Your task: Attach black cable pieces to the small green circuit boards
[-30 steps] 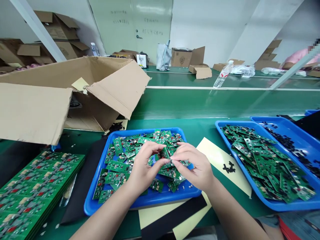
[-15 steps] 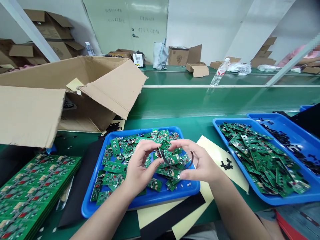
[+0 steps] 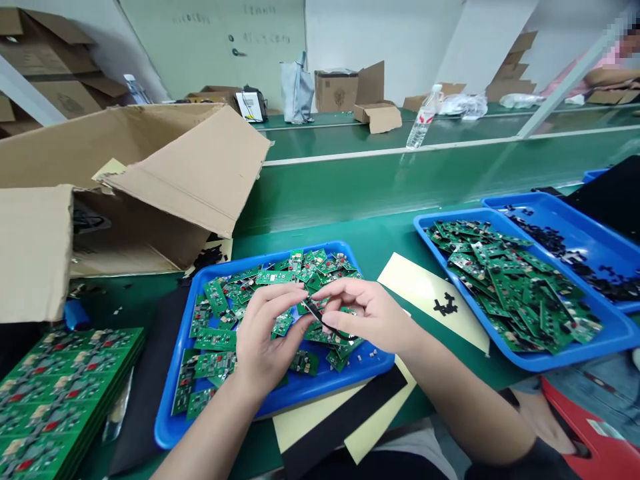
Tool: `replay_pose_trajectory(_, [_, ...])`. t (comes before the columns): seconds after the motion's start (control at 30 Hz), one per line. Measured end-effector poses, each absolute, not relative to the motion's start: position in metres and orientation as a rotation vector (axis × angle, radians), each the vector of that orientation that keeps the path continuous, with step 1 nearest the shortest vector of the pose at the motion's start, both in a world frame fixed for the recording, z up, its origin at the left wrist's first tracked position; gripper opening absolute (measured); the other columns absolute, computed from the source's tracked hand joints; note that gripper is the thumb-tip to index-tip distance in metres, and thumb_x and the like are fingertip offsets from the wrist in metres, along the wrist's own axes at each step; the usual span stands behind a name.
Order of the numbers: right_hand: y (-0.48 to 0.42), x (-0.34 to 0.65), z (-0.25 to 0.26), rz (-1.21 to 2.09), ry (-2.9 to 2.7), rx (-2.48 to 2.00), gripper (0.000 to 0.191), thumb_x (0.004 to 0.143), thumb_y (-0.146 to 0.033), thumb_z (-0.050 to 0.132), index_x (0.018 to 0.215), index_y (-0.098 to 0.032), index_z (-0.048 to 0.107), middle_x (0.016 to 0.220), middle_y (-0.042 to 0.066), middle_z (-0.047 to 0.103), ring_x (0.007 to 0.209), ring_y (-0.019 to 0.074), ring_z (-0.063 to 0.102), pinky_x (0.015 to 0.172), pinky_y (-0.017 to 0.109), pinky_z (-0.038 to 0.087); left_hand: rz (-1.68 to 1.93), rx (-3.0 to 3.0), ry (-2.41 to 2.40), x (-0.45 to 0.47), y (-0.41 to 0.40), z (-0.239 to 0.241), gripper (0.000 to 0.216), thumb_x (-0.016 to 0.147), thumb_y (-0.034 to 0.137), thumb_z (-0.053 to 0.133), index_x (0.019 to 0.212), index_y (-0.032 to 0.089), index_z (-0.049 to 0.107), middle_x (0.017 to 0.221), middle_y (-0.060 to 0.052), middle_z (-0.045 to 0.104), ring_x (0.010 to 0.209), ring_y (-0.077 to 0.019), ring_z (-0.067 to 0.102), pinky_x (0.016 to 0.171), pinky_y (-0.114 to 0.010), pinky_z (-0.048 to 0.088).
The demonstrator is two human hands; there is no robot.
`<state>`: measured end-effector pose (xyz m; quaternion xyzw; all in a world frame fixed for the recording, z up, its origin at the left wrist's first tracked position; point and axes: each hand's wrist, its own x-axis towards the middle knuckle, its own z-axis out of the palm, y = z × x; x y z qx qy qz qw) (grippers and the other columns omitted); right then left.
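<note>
My left hand [image 3: 267,337] pinches a small circuit board [image 3: 311,307] between thumb and fingers, its thin edge turned toward me. A narrow black strip [image 3: 346,336] lies against the board and curls off to the right. The fingers of my right hand [image 3: 367,310] are closed on that strip, close to my left fingertips. Both hands are above a blue tray [image 3: 173,393] of loose green circuit boards [image 3: 215,339]. Where strip and board touch is partly covered by my fingers.
Stacked board panels [image 3: 60,393] stand at left, below an open cardboard box [image 3: 200,167]. At right are a blue tray [image 3: 545,363] of boards and another [image 3: 565,213] with black pieces. Yellowish paper [image 3: 415,287] holds black bits; a black sheet [image 3: 350,420] lies in front.
My right hand has moved left, up to my left hand. The black strip, bowed between the hands before, now lies along the board. The view has shifted somewhat.
</note>
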<state>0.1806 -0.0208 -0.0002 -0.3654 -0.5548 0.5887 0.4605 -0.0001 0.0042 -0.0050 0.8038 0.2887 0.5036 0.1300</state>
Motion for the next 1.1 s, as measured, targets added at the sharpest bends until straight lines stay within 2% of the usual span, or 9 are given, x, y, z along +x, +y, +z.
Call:
replay_pose_trajectory(0.2, [-0.021,0.179,0.002,1.514,-1.262,-0.854,0.022,0.075,-0.016,0.067,0.097,-0.017,0.065,0.072,-0.002,0.062,0.06,0.0067,0.059,0.055,0.018,0.048,1.461,2.299,0.892,-0.002,0.005,-0.007,0.03,0.081,0.017,0.066,0.108,0.025,0.057,0.097,-0.004,0.064,0.091,-0.0192,0.061,0.074,-0.035,0.055])
replay_pose_trajectory(0.43, [-0.018,0.176,0.005,1.513,-1.287,-0.836,0.02,0.075,-0.014,0.062,0.095,-0.016,0.061,0.065,-0.005,0.058,0.054,0.0065,0.055,0.051,0.019,0.046,1.413,2.201,0.798,0.0,0.003,-0.007,0.03,0.077,0.026,0.071,0.106,0.026,0.06,0.09,-0.003,0.064,0.083,-0.0177,0.061,0.06,-0.027,0.054])
replay_pose_trajectory(0.63, [-0.021,0.174,0.006,1.238,-1.395,-0.883,0.016,0.076,-0.012,0.06,0.092,-0.017,0.059,0.071,-0.003,0.058,0.062,0.0078,0.056,0.055,0.02,0.047,1.375,2.053,0.71,0.003,0.001,-0.008,0.031,0.075,0.021,0.073,0.103,0.025,0.063,0.09,-0.003,0.065,0.083,-0.0164,0.062,0.057,-0.024,0.054])
replay_pose_trajectory(0.83, [-0.024,0.17,0.0,0.837,-1.476,-0.918,0.014,0.083,-0.017,0.057,0.096,-0.02,0.057,0.073,-0.002,0.06,0.067,0.0111,0.06,0.061,0.024,0.051,1.321,1.983,0.691,0.004,0.002,-0.007,0.03,0.074,0.02,0.073,0.102,0.024,0.063,0.089,-0.005,0.064,0.082,-0.0174,0.063,0.055,-0.023,0.055])
replay_pose_trajectory(1.03, [-0.023,0.171,0.0,0.585,-1.589,-0.919,0.012,0.087,-0.019,0.054,0.097,-0.021,0.057,0.074,-0.001,0.062,0.069,0.0127,0.061,0.065,0.026,0.052,1.244,1.836,0.65,0.003,0.002,-0.006,0.028,0.076,0.022,0.071,0.103,0.026,0.065,0.093,-0.005,0.065,0.088,-0.0178,0.063,0.071,-0.029,0.057])
replay_pose_trajectory(1.1, [-0.022,0.172,0.001,0.511,-1.612,-0.93,0.01,0.087,-0.018,0.053,0.096,-0.021,0.057,0.075,0.0,0.063,0.068,0.0128,0.06,0.065,0.026,0.051,1.196,1.78,0.663,0.003,0.001,-0.004,0.025,0.077,0.024,0.07,0.102,0.026,0.066,0.094,-0.005,0.065,0.088,-0.0179,0.064,0.071,-0.029,0.056])
